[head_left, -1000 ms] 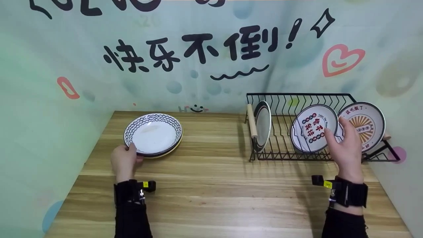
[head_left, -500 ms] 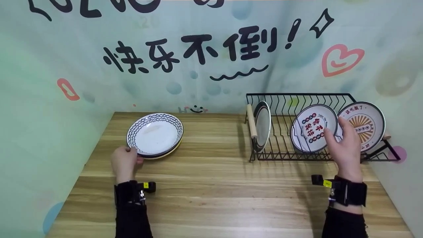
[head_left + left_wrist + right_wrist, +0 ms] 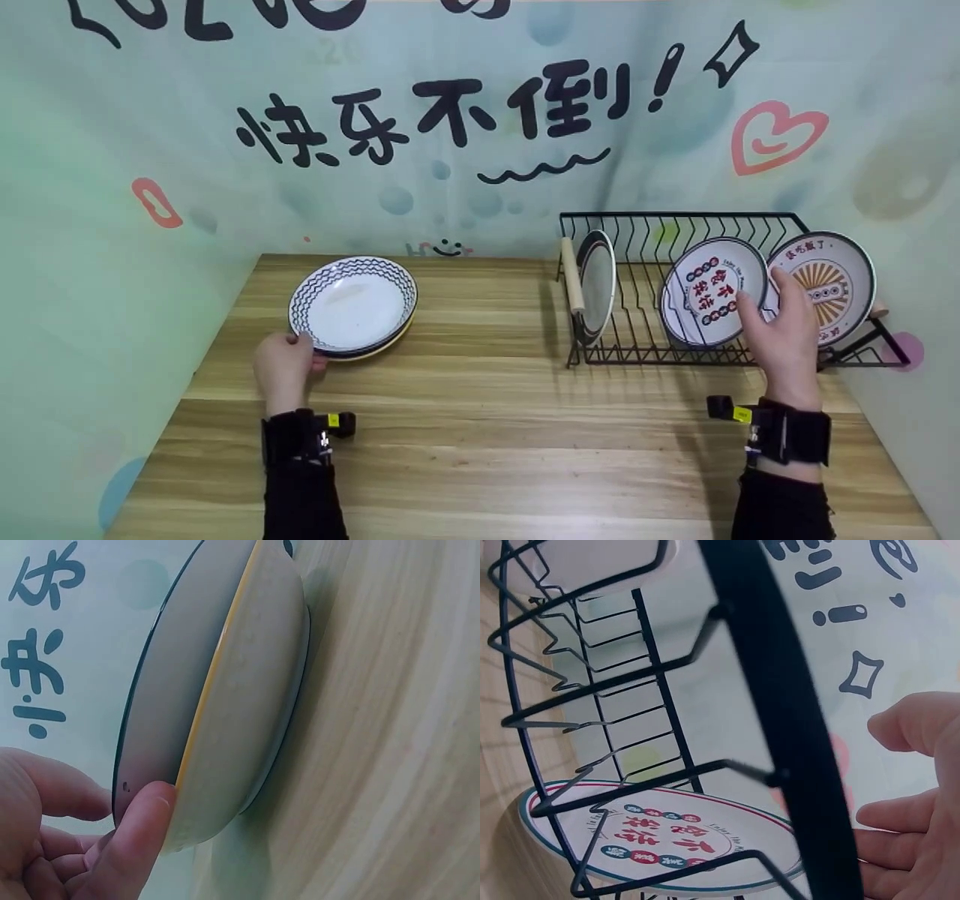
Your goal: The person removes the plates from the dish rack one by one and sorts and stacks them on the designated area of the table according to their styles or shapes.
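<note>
Two shallow bowls are stacked at the back left of the table. The upper one, a white bowl with black wavy lines (image 3: 356, 306), sits raised at one side over a yellow-rimmed bowl (image 3: 244, 690), leaving a gap between their rims. My left hand (image 3: 283, 369) pinches the upper bowl's near-left rim, one finger in front of the yellow rim. At the right, a white plate with red characters (image 3: 712, 292) leans in a black wire dish rack (image 3: 645, 352). My right hand (image 3: 786, 337) is beside that plate, thumb and fingers spread, holding nothing.
A sunburst-patterned plate (image 3: 829, 281) leans at the rack's right end, partly behind my right hand. Another plate (image 3: 598, 289) stands upright at its left end, next to a wooden handle (image 3: 572, 274). A printed cloth wall (image 3: 480, 180) closes off the table's back edge.
The upper bowl has shifted slightly to the right against the lower one, with my left hand still on its rim. My right hand has stayed in place.
</note>
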Tool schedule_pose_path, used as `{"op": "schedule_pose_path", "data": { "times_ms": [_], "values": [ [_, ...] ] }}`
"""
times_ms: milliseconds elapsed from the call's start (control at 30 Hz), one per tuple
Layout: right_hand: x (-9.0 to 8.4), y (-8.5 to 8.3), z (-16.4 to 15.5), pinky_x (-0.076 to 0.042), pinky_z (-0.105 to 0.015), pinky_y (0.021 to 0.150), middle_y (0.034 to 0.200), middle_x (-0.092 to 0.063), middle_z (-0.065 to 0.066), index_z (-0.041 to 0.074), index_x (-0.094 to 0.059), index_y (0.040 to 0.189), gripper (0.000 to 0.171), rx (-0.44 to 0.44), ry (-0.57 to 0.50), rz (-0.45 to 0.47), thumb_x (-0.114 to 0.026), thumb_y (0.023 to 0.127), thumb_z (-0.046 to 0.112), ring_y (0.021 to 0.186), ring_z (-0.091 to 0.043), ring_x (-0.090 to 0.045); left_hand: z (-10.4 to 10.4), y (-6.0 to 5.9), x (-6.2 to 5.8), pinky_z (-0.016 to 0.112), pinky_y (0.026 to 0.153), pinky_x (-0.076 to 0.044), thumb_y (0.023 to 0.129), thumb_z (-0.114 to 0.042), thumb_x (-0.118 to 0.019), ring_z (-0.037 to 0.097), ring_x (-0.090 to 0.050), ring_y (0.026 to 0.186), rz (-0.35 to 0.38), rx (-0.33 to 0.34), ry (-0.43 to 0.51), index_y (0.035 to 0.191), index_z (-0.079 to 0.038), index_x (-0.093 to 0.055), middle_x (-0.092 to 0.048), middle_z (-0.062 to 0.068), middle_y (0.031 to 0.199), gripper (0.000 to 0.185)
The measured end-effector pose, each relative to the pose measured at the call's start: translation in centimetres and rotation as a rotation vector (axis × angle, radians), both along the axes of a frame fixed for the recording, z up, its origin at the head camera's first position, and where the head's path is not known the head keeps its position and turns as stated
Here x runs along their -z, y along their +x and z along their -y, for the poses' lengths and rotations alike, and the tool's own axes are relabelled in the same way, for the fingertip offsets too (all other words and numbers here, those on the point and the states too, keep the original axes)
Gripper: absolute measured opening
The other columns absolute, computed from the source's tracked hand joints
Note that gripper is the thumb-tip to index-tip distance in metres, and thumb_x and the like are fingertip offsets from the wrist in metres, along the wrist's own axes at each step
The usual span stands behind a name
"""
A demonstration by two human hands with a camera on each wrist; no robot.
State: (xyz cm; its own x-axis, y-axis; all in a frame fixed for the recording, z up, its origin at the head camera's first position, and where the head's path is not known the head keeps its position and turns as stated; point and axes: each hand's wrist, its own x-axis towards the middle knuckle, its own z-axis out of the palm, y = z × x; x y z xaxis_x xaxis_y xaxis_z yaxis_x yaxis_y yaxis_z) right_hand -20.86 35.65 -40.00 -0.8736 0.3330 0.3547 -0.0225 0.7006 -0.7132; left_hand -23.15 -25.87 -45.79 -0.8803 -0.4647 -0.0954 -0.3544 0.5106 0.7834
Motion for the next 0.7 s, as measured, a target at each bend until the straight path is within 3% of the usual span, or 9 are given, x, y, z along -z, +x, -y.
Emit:
{"op": "schedule_pose_path", "data": {
  "times_ms": [267,400,533,700],
  "values": [
    [0.1,-0.4,-0.6,-0.015,-0.052,0.119,0.155,-0.028,-0.028,-0.002,-0.027,0.153,0.066,-0.006,0.027,0.047,-0.054,0.100,0.028,0.143,-0.042,-0.024,-0.1,0.0,-0.1,0.046,0.089,-0.049,0.101,-0.024,-0.047,0.020,-0.070,0.062,-0.007,-0.011,0.022,0.116,0.009,-0.062,-0.071,0.009,0.072,0.040],
    [-0.1,-0.6,-0.8,-0.015,-0.054,0.119,0.155,-0.027,-0.029,-0.003,-0.026,0.153,0.067,-0.013,0.034,0.071,-0.053,0.100,0.029,0.143,-0.044,-0.023,0.1,0.0,-0.2,0.036,0.073,-0.058,0.101,-0.023,-0.048,0.019,-0.070,0.061,-0.008,-0.017,0.072,0.120,0.010,-0.060,-0.071,0.011,0.076,0.040],
    [-0.4,-0.7,-1.0,-0.014,-0.055,0.118,0.155,-0.026,-0.030,-0.004,-0.026,0.152,0.068,-0.014,0.047,0.077,-0.052,0.100,0.030,0.143,-0.045,-0.023,0.2,0.3,-0.6,0.025,0.057,-0.058,0.101,-0.022,-0.049,0.017,-0.069,0.060,-0.033,-0.031,0.083,0.122,0.011,-0.060,-0.071,0.014,0.080,0.041],
    [-0.8,-1.0,-1.2,-0.015,-0.056,0.118,0.155,-0.025,-0.031,-0.006,-0.023,0.153,0.071,-0.008,0.070,0.115,-0.051,0.101,0.034,0.142,-0.046,-0.023,-0.2,0.8,-2.0,0.022,0.063,-0.055,0.101,-0.025,-0.050,0.020,-0.070,0.069,-0.087,-0.047,0.044,0.127,0.009,-0.058,-0.071,0.018,0.093,0.043]
  ]
}}
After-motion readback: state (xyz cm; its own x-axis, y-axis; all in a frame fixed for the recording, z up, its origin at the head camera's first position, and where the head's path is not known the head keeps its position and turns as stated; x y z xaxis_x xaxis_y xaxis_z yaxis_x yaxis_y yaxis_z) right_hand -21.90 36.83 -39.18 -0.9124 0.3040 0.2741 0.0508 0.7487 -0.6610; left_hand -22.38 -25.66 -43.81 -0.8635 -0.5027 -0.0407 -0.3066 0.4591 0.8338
